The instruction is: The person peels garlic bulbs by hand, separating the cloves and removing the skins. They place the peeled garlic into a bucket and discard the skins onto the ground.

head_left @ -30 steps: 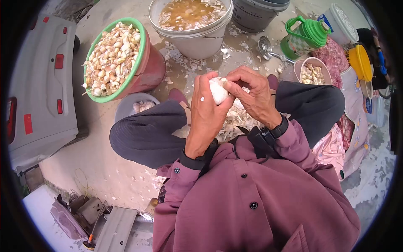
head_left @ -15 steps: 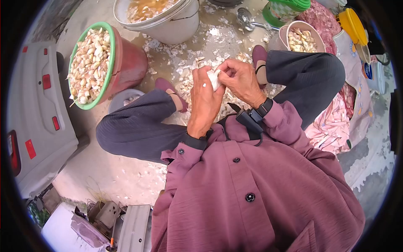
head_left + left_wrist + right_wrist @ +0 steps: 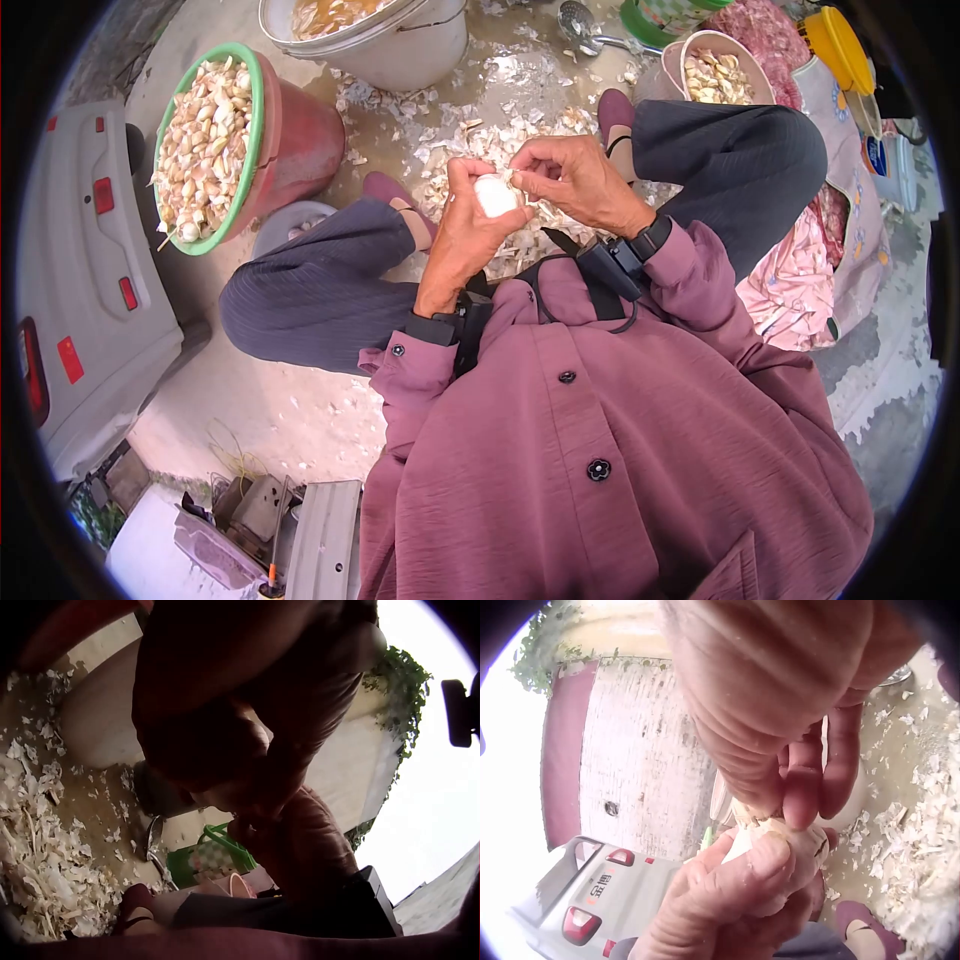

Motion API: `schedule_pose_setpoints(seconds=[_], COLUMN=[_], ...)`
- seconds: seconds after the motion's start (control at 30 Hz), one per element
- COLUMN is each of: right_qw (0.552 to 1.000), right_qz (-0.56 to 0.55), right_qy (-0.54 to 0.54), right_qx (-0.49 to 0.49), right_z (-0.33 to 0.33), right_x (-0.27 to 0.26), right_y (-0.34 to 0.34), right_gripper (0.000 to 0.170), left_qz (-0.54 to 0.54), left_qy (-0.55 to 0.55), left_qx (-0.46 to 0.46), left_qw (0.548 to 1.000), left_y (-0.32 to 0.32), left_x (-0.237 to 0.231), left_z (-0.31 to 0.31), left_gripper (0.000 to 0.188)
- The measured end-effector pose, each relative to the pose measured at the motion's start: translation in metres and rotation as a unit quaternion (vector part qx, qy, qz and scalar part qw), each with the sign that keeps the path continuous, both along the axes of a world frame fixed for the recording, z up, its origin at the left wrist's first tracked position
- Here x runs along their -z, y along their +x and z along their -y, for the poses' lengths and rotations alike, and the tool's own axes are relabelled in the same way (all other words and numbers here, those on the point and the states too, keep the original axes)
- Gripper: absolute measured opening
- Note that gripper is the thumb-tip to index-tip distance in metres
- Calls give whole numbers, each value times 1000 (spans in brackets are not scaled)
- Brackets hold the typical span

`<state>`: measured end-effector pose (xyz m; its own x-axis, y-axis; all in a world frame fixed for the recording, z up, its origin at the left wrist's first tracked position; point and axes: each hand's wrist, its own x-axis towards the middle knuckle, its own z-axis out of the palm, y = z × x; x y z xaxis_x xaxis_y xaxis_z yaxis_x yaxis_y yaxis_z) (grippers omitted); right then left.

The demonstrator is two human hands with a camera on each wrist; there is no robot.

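A white garlic bulb (image 3: 494,196) sits in the grip of my left hand (image 3: 462,222), its fingers and thumb curled round it. My right hand (image 3: 580,182) pinches papery skin at the edge of the bulb, over the ground between the knees. In the right wrist view the left thumb (image 3: 769,855) presses on the garlic, with the right fingertips (image 3: 802,802) right at its top. Both hands look dark in the left wrist view, and they mostly hide the bulb there. Peeled garlic skins (image 3: 500,150) lie heaped on the ground below.
A red bucket with a green rim (image 3: 258,130), heaped with garlic cloves, stands left. A white bucket (image 3: 420,50) of liquid is ahead. To the right are a pink bucket (image 3: 672,75) with cloves, a skimmer ladle (image 3: 580,28) and a pink cloth (image 3: 790,295). A grey basin (image 3: 275,230) sits by the left leg.
The head view has shifted, so the buckets appear higher and further left. Both hands stay at the garlic bulb; the right fingers now pull skin at its right edge, and more of its white side shows.
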<state>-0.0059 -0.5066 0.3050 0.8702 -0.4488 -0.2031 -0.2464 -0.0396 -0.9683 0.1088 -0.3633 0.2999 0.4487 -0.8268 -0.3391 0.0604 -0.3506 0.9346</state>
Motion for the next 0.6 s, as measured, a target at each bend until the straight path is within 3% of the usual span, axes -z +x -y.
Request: schedule_pose_setpoints(seconds=[0.07,0.2,0.27,0.4,0.47,0.6], right_qw=[989,989,998,999,987,979], right_qz=[20,15,-6,-15,-27,-18], right_qy=[-139,-138,63,35,158,204], right_qx=[-40,-50,3,-9,18,20], right_z=[0,-1,-6,-3,-3,-2], right_x=[-2,3,12,15,10,13], right_y=[3,7,7,4,1,-4], right_gripper=[15,13,13,12,12,11], left_qz=[-38,-107,-162,-174,-238,-255], left_qy=[-4,-37,-12,-34,-55,-51], left_qx=[-14,-28,-21,-32,-47,-35], left_qw=[999,993,987,984,969,965], left_y=[-2,0,2,0,-1,5], left_x=[8,10,1,10,1,7], left_z=[-2,-5,-7,-8,-6,-6], left_gripper=[59,56,53,51,50,53])
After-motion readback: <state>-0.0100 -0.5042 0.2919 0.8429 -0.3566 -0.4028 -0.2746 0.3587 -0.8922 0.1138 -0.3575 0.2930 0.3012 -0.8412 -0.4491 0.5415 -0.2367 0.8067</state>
